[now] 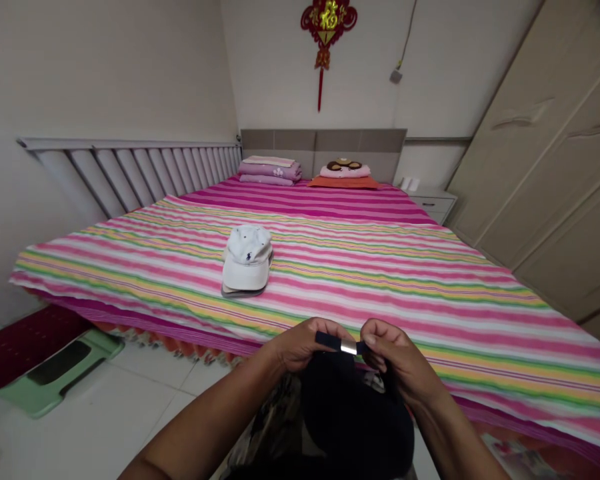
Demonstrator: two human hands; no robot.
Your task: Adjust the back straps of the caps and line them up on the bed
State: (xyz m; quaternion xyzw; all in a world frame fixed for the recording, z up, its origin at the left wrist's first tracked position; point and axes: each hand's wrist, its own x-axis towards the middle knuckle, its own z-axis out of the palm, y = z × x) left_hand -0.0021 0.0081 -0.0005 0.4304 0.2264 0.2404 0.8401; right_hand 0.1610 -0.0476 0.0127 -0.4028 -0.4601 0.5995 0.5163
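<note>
A dark cap [357, 413] is held between my two hands, low in the view at the near side of the bed. Its back strap [327, 341] runs from one hand to the other, with a shiny metal buckle [349, 347] in the middle. My left hand [310, 343] is closed on the strap's left part. My right hand [393, 350] pinches the strap just right of the buckle. On the bed, ahead and to the left, lies a white cap [247, 257] with a small dark logo, stacked on other caps whose brims show beneath.
A striped sheet [380, 267] covers the bed. Folded purple bedding [270, 172] and a pink and orange pile [345, 175] lie by the headboard [325, 143]. A green stool [60, 370] stands on the floor at left, a white nightstand [433, 202] at far right.
</note>
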